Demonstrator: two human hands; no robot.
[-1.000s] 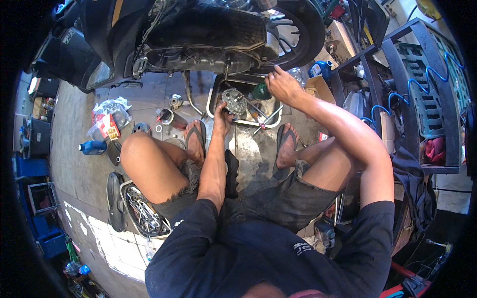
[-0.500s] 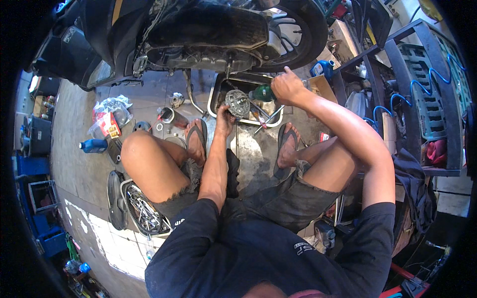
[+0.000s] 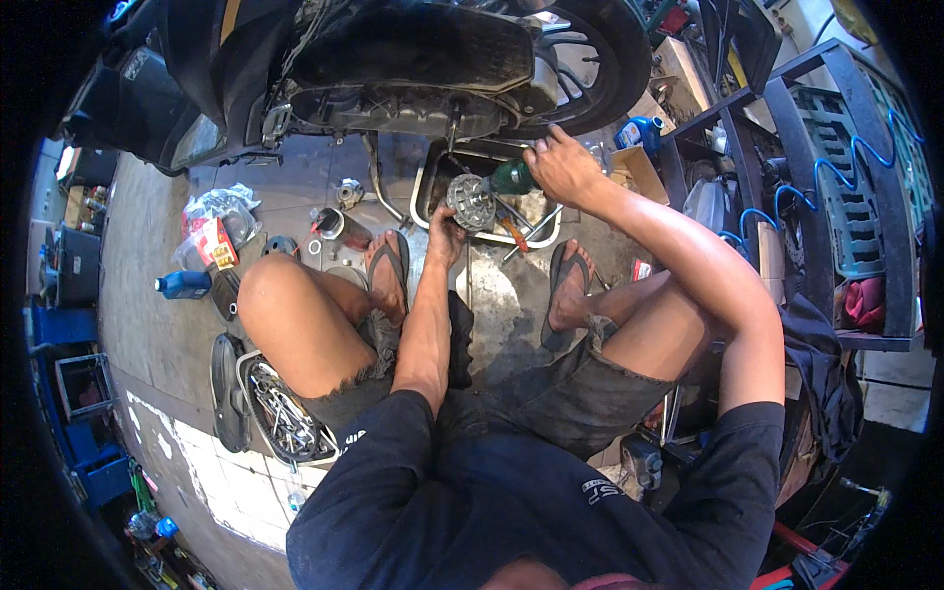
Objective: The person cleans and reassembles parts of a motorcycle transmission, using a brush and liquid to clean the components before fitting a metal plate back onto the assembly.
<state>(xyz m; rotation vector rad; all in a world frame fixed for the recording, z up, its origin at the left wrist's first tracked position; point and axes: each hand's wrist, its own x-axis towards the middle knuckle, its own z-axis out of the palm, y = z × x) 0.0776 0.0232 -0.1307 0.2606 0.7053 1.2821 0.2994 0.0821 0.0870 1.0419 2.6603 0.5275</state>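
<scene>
My left hand [image 3: 445, 238] grips the lower left edge of a round, finned metal part [image 3: 471, 204], like a scooter clutch or pulley, and holds it up over a metal tray [image 3: 419, 197]. My right hand [image 3: 568, 173] is closed around a green bottle [image 3: 513, 178]. The bottle lies almost level, its narrow end pointing left and close to the part's upper right edge. Whether liquid comes out is too small to tell. Beneath, a long-handled tool and an orange-red piece [image 3: 514, 235] rest across the tray's right side.
A scooter [image 3: 413, 64] with its rear wheel [image 3: 615, 84] stands just beyond the tray. To the left are a metal can [image 3: 344, 230], plastic bags [image 3: 221, 221], a blue bottle [image 3: 184, 285] and a basket of tools [image 3: 285, 413]. A dark metal rack [image 3: 836, 74] stands on the right.
The green bottle has shifted slightly left and up, its end now nearer the metal part. The part has turned a little. More of the orange-red piece shows.
</scene>
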